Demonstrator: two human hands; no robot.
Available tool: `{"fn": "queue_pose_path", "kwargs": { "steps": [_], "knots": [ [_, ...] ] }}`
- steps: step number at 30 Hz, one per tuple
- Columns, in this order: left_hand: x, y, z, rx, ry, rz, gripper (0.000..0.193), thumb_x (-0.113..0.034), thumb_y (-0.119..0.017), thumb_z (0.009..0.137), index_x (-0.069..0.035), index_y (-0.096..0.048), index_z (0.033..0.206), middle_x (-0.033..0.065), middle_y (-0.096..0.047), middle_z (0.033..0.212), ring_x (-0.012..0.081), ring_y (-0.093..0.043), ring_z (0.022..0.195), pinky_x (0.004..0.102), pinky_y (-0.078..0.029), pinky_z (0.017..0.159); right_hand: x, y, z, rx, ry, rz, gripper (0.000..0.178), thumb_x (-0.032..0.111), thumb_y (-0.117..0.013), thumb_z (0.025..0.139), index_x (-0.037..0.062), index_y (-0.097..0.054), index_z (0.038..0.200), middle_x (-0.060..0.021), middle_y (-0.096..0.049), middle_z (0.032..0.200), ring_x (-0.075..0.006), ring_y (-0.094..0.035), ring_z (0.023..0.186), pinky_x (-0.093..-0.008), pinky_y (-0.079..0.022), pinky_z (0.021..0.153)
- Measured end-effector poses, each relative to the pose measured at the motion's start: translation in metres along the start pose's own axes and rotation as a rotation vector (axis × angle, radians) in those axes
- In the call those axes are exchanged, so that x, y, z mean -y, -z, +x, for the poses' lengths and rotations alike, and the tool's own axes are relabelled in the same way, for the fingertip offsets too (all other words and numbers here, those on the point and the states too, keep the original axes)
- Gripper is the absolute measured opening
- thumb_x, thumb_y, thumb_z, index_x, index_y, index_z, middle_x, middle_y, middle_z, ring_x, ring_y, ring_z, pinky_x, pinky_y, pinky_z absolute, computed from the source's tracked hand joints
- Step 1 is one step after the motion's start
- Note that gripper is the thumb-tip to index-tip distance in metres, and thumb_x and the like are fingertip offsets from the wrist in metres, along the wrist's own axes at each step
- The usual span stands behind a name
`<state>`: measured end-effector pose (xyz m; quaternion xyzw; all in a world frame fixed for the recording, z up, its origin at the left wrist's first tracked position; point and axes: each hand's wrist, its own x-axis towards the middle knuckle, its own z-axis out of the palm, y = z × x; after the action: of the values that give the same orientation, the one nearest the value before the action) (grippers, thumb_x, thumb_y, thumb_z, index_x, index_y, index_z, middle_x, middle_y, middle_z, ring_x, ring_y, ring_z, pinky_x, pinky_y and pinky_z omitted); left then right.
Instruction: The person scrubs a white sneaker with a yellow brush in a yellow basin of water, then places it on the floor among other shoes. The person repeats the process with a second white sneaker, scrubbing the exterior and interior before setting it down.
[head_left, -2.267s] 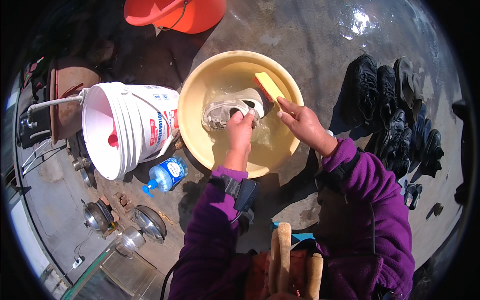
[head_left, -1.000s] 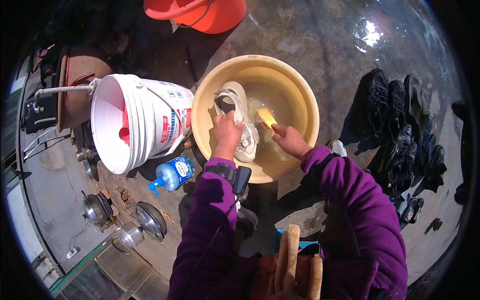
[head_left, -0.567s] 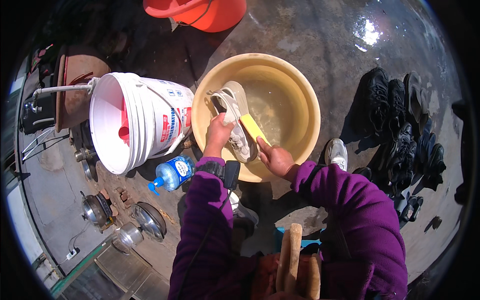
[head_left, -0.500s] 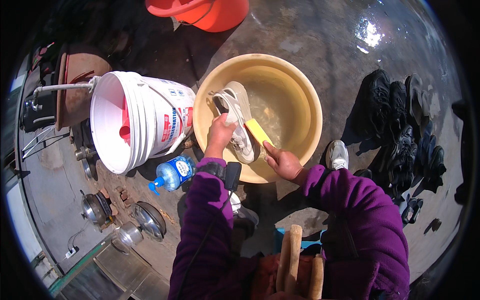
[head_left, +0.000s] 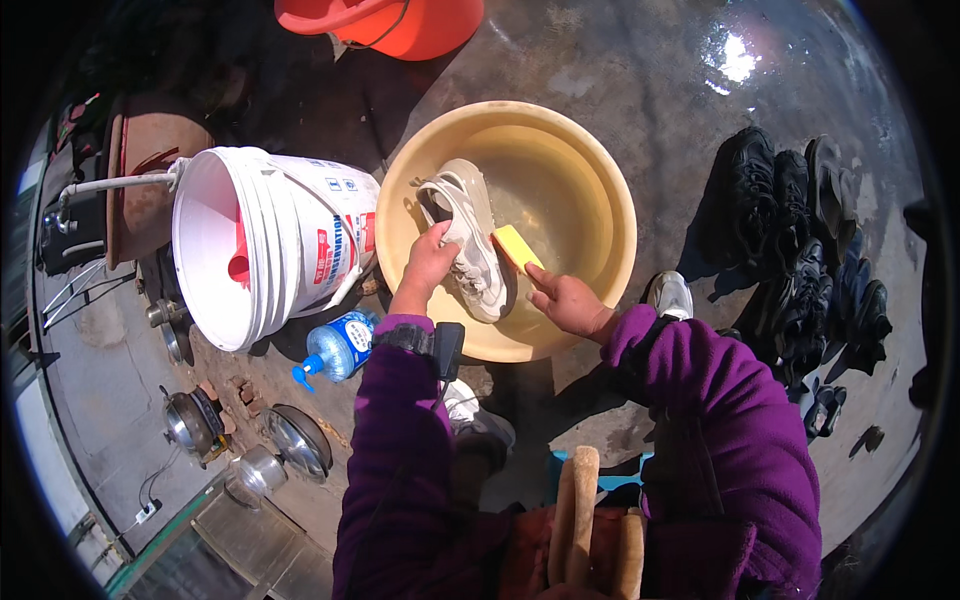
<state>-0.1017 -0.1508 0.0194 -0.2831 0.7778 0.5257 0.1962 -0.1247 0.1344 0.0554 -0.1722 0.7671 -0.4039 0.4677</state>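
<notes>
A yellow plastic basin (head_left: 610,170) with shallow water in it stands in front of me. Inside, toward its left, a pale beige sneaker (head_left: 470,250) is tilted, toe toward me. My left hand (head_left: 428,262) grips the sneaker by its side near the opening, fingers closed. From the right, my right hand (head_left: 572,306) holds one end of a yellow scrubbing brush (head_left: 516,250) between thumb and fingers. The brush lies along the shoe's right side; whether it touches the sole edge I cannot tell.
Left of the basin a white bucket (head_left: 275,250) lies on its side, with a blue pump bottle (head_left: 338,345) below it. An orange-red bucket (head_left: 425,30) is at the far edge. Several dark shoes (head_left: 790,230) line the right. Metal pots (head_left: 190,420) sit at lower left.
The whole view has shifted slightly. The brush has swung a little and moved up along the shoe's side. The left hand keeps its hold on the sneaker.
</notes>
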Motion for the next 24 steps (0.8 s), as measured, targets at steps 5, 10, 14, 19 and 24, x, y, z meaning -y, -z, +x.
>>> {"fn": "queue_pose_path", "kwargs": {
  "steps": [5,10,14,19,24],
  "knots": [
    [-0.032,0.019,-0.005,-0.056,0.045,0.104,0.041,0.000,-0.047,0.087,-0.006,-0.059,0.126,0.0141,-0.064,0.122,0.0218,-0.061,0.111,0.0303,-0.047,0.094,-0.026,0.040,0.027,-0.268,0.163,0.244,0.054,0.028,-0.059,0.091,0.0059,-0.048,0.139,-0.0225,-0.065,0.115,-0.0325,-0.064,0.104,-0.0365,-0.048,0.091],
    [-0.054,-0.001,0.007,-0.156,-0.311,0.795,0.045,-0.007,-0.051,0.083,-0.017,-0.060,0.126,0.0170,-0.064,0.114,0.0314,-0.058,0.112,0.0418,-0.047,0.095,-0.034,0.043,0.024,-0.204,0.038,0.161,0.054,0.029,-0.060,0.090,0.0075,-0.049,0.138,-0.0222,-0.066,0.109,-0.0318,-0.065,0.101,-0.0382,-0.048,0.087],
    [-0.065,-0.011,0.010,0.032,-0.030,0.934,0.043,-0.019,-0.052,0.084,-0.017,-0.060,0.126,0.0173,-0.063,0.118,0.0314,-0.056,0.116,0.0428,-0.044,0.098,-0.032,0.036,0.021,-0.184,0.080,0.157,0.053,0.027,-0.059,0.090,0.0067,-0.050,0.137,-0.0218,-0.066,0.110,-0.0346,-0.064,0.101,-0.0379,-0.047,0.089],
    [-0.082,-0.002,0.004,0.118,-0.020,0.975,0.035,-0.026,-0.062,0.077,-0.014,-0.067,0.110,0.0141,-0.066,0.108,0.0297,-0.058,0.111,0.0427,-0.040,0.098,-0.033,0.037,0.024,-0.160,0.058,0.129,0.052,0.026,-0.059,0.090,0.0054,-0.050,0.137,-0.0217,-0.064,0.116,-0.0340,-0.064,0.105,-0.0371,-0.047,0.092],
    [-0.074,-0.014,-0.020,-0.115,-0.455,1.028,0.025,-0.023,-0.072,0.074,-0.007,-0.066,0.093,0.0106,-0.065,0.097,0.0290,-0.058,0.104,0.0424,-0.040,0.096,-0.020,0.040,0.014,-0.235,0.079,0.294,0.052,0.025,-0.061,0.090,0.0071,-0.050,0.137,-0.0221,-0.065,0.116,-0.0335,-0.064,0.105,-0.0364,-0.048,0.090]
  ]
}}
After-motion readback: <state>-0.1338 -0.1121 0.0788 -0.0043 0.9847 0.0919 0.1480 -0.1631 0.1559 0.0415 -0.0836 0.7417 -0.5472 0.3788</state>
